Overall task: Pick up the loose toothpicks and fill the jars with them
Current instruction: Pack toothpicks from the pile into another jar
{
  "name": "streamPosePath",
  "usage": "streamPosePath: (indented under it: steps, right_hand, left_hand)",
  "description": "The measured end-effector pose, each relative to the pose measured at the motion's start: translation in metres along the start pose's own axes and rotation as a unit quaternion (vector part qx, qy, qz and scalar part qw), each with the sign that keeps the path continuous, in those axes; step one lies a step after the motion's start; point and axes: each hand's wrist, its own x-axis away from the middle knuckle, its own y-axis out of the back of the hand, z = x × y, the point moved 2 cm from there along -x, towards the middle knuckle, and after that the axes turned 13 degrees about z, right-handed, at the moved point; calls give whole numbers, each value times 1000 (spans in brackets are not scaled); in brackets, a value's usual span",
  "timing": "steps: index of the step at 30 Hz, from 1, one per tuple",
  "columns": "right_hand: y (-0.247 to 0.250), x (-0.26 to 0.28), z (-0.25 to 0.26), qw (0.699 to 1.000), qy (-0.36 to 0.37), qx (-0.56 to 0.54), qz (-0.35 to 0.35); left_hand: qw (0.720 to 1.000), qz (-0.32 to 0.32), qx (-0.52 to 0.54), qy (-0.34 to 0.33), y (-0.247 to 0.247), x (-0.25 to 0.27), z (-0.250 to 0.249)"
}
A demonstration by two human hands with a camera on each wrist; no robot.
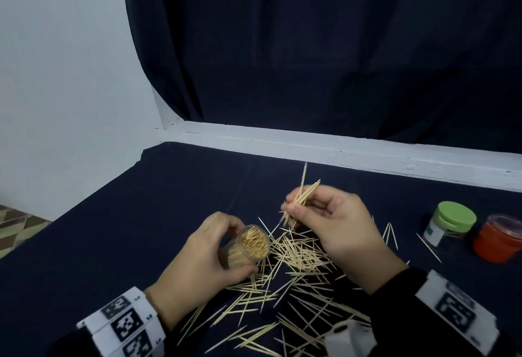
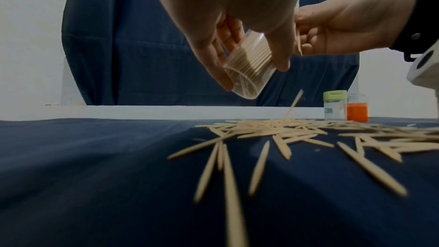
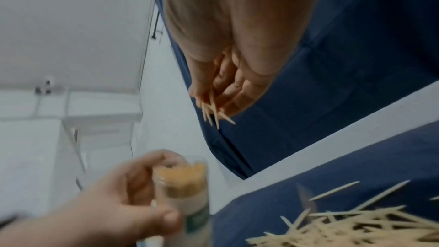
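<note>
The left hand (image 1: 203,255) grips a clear jar (image 1: 248,245), fingers and thumb curled round its wall. The jar is held above the desk (image 1: 141,215), tilted with its open mouth toward the right hand, and packed nearly full of toothpicks. The right hand (image 1: 336,224) pinches a small bundle (image 1: 300,197) of toothpicks between thumb and fingertips; the bundle fans out unevenly, with its ends protruding above and below the pinch. It is held up and to the right of the jar mouth, apart from it.

Loose toothpicks (image 1: 296,255) lie in a dense heap on the dark cloth directly below and between both hands, thinning to scattered sticks toward the near edge. In the left wrist view one stick stands tilted out of the heap.

At the far right of the desk stand a green-lidded jar (image 1: 449,225) and, touching or just beside it, an orange jar (image 1: 498,239), both well apart from the hands. A dark curtain (image 1: 310,46) hangs behind the desk.
</note>
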Motion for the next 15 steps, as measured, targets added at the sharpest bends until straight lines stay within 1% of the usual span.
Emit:
streamPosePath:
  steps: [2, 3, 6, 8, 10, 13, 15]
  right_hand:
    - [-9, 0, 0, 994, 15, -103, -15]
    - [-13, 0, -3, 990, 15, -137, -21]
    - [-22, 3, -13, 986, 9, -164, -35]
    - [-26, 6, -16, 989, 6, -140, -38]
    - [-29, 8, -20, 995, -4, -93, -30]
    - [-30, 11, -23, 998, -21, 44, -31]
    - [-29, 10, -20, 995, -11, 102, -22]
  left_hand:
    - [1000, -10, 4, -9, -1, -2, -6]
    - [1000, -16, 12, -12, -1, -3, -9]
    - [998, -36, 47, -20, -4, -4, -18]
    - [997, -44, 59, -22, -7, -4, -22]
    - [996, -55, 68, -26, -9, -3, -24]
    - [995, -58, 70, -33, -9, -4, -26]
    - [996, -58, 63, -40, -9, -4, -27]
